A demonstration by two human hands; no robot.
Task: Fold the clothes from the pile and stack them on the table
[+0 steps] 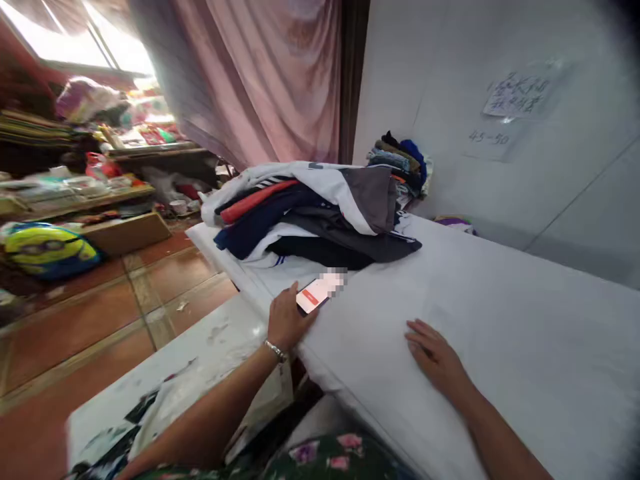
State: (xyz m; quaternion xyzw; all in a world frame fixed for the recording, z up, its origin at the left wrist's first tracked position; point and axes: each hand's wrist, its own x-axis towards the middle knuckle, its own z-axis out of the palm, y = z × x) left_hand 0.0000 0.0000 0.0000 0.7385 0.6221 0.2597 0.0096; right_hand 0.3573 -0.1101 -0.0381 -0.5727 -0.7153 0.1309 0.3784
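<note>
My left hand (286,320) grips the lower end of a phone (316,292) over the left edge of the white-covered table (500,320). The phone's lit screen shows a red button, and its far end is blurred out. A silver bracelet (275,350) circles my left wrist. Palm down, my right hand (434,353) rests on the white cover with its fingers stretched out and nothing in them. Just beyond the phone lies a heap of folded clothes (320,217) in white, grey, navy, black and red.
Against the wall stands a second clothes pile (400,160). A lower white table (200,340) is at my left. Farther left are a yellow Minion bag (50,250) on the tiled floor and cluttered shelves (75,200). A pink curtain (265,80) hangs behind the heap.
</note>
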